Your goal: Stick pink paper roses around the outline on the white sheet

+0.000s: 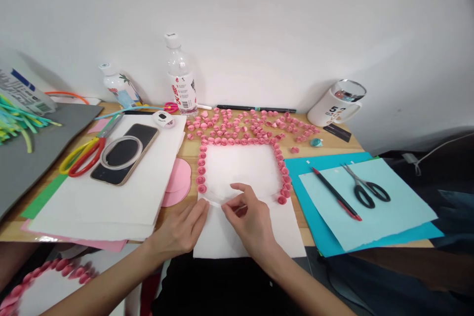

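A white sheet of paper (242, 165) lies in front of me, with pink rolled paper roses (241, 141) lining its top and both sides. Just below the last rose on the left side, my left hand (185, 227) has its fingers together on the end of a thin white strip (214, 202), which looks like tape. My right hand (252, 219) pinches that strip between thumb and a finger a little further right, its index finger raised. The strip runs low over the sheet; its exact contact with the paper is hard to tell.
Loose pink roses (229, 121) lie behind the sheet. To the left are a phone (148, 133) with a tape roll (105, 150) on it, scissors (87, 155) and bottles (181, 76). On the right are black scissors (365, 187), a pen (335, 192) and a mug (329, 106).
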### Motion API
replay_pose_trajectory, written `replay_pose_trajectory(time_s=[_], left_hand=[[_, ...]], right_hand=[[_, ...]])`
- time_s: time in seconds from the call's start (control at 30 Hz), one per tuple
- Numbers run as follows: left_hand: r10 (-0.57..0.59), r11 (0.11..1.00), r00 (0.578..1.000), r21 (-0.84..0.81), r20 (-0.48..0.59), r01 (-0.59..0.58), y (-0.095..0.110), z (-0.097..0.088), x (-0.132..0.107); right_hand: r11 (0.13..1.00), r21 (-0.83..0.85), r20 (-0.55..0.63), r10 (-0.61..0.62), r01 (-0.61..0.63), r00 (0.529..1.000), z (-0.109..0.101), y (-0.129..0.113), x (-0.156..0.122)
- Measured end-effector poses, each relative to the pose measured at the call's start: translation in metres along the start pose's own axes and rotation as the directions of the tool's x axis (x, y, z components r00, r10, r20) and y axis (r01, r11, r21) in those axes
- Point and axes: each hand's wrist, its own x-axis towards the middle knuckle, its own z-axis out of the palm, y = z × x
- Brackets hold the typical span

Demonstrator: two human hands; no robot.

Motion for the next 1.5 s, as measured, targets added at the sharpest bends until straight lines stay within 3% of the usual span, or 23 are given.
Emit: replay_pose_trajectory(time_s=[0.17, 0.33, 0.7, 0.9, 1.13, 1.5], left_hand=[[-0.083, 0.993, 0.997, -0.083, -0.009, 0.082, -0.001, 0.002, 0.006], [-0.079, 0.990, 0.997, -0.115, 0.009, 0.080, -0.002, 0.004, 0.006], [-0.067, 0.985, 0.996, -0.155, 0.053, 0.075, -0.003, 0.005, 0.006], [-0.064, 0.982, 0.997, -0.173, 0.040, 0.070, -0.004, 0.004, 0.007], [-0.063, 0.987, 0.997, -0.146, 0.039, 0.068, -0.004, 0.004, 0.008], [-0.052, 0.988, 0.996, -0.139, 0.077, 0.062, -0.004, 0.005, 0.008]], right_hand=[[0.978, -0.137, -0.072, -0.165, 0.154, 0.984, 0.011, 0.008, 0.000], [0.946, -0.223, -0.073, -0.258, 0.236, 0.963, 0.014, 0.014, 0.001], [0.933, -0.236, -0.043, -0.289, 0.271, 0.956, 0.013, 0.017, 0.005], [0.939, -0.217, 0.053, -0.261, 0.266, 0.964, 0.006, 0.014, 0.006], [0.952, -0.182, 0.070, -0.236, 0.245, 0.969, 0.004, 0.012, 0.007], [0.861, -0.334, 0.126, -0.363, 0.384, 0.923, 0.005, 0.015, 0.008]])
